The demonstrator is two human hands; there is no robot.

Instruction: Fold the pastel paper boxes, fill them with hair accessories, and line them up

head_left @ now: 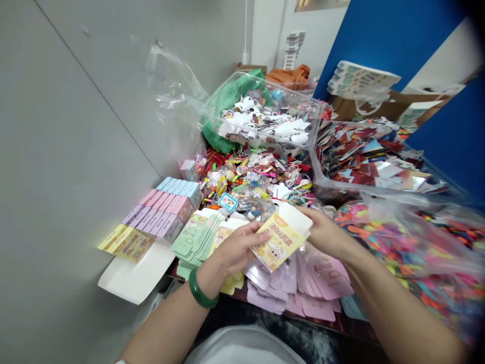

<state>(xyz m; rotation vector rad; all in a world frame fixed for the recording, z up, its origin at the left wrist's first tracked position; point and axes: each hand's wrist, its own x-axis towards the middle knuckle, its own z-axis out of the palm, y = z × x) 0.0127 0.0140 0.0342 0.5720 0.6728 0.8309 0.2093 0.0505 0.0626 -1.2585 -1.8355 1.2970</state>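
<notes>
A flat-looking yellow printed paper carton point(276, 242) with its white flap up is held in front of me. My left hand point(242, 245), a green bangle at its wrist, pinches the carton's left side with the thumb on its printed face. At the white flap, my right hand point(322, 232) grips the carton's far right edge; its fingertips are hidden behind the card. Below lie fanned purple cartons point(265, 290) and pink cartons point(322, 278). Left of my left hand is a stack of flat green cartons point(199, 235), beside part of a yellow stack point(223, 234).
Rows of filled-out small boxes point(162, 210) stand at left against the grey wall. Small loose trinkets point(250, 177) heap mid-table. Behind and right are clear tubs of white cutouts point(261, 121) and card pieces point(367, 156), plus bags of colourful bits point(413, 237).
</notes>
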